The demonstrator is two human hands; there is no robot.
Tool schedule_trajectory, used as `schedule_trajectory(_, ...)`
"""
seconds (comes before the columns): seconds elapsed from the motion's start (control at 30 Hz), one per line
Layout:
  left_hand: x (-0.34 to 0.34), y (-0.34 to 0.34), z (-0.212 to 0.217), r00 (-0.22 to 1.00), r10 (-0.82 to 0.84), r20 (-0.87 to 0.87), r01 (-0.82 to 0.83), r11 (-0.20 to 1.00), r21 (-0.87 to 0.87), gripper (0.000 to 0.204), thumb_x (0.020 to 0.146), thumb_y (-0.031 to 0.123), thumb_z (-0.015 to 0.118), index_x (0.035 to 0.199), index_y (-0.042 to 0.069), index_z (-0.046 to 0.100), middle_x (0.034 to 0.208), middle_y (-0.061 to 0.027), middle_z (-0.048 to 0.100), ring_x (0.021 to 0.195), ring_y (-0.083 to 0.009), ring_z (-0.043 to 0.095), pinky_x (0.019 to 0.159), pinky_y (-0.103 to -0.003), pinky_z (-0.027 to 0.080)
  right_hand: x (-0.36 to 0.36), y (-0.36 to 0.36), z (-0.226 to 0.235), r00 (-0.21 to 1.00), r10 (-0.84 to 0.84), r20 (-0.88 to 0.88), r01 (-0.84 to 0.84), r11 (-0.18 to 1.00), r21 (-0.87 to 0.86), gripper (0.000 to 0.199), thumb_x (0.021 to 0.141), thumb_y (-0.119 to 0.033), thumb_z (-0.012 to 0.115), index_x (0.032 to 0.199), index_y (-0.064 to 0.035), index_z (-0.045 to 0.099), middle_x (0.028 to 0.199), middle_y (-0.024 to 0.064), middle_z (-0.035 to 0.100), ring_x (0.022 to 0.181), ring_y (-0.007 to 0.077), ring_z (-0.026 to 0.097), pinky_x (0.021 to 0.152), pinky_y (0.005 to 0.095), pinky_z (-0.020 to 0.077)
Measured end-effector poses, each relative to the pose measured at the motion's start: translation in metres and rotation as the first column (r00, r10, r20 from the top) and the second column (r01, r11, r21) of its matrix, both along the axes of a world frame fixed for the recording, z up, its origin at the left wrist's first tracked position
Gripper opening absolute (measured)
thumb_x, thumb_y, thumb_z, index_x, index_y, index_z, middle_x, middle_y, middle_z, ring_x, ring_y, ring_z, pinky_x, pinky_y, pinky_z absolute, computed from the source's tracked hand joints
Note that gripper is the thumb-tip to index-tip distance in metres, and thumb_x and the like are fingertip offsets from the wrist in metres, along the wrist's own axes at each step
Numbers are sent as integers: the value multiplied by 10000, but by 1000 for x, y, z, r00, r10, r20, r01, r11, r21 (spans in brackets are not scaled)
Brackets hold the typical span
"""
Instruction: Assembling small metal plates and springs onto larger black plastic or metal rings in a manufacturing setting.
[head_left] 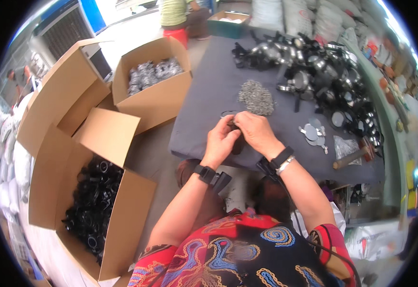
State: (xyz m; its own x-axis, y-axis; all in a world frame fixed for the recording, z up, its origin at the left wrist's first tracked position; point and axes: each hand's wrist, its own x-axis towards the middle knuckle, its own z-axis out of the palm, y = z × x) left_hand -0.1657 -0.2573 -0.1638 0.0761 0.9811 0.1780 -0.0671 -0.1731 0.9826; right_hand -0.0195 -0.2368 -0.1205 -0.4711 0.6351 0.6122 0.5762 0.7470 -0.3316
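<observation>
Both hands meet over the near edge of the grey-covered table, closed on one small black part (pixel 238 143) that looks like a strap piece. Fingers and thumb of my left hand (pixel 222 139) pinch it from the left. My right hand (pixel 257 132) bends over it from the right, fingertips pressed together against it. A thin dark ring (pixel 227 114) shows just beyond the fingertips; the hands cover most of the part. Right behind them lies a heap of small metal pieces (pixel 256 97). To the right sits a small group of flat silver discs (pixel 314 133).
A large pile of black-strapped watch-like pieces (pixel 309 71) fills the table's far right. A wooden-handled hammer (pixel 351 158) rests by a clear plastic bag (pixel 346 145). Left stand a carton of black parts (pixel 139 191) and a carton of wrapped silver pieces (pixel 158 107). People are farther off.
</observation>
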Motion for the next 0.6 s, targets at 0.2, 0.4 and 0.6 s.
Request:
schedule_trajectory(0.2,1,-7,10,997,61,41,-59,997,-55,248,901,66,520,1143,35,565,703,21,553,508,-30,476,419,-189,394,-1,-6,-1,999,11,-34,-13,999,-48,70,832,-81,534,894,-52,550,877,122,626,785,317,632,642,380,516)
schedule_trajectory(0.4,13,1,14,995,96,-8,-96,992,-87,179,924,84,502,1084,46,572,688,30,532,491,-29,448,403,-199,379,30,5,3,961,-104,-255,66,986,-156,91,853,-80,561,904,-19,606,874,155,644,768,350,626,656,392,500)
schedule_trajectory(0.6,-2,3,20,982,174,-72,-177,983,-38,175,913,78,502,1061,49,591,710,-2,558,540,-53,481,451,-243,417,91,91,-1,872,-489,-25,483,867,-125,243,785,-45,567,1017,-41,641,940,194,662,919,360,629,810,419,495)
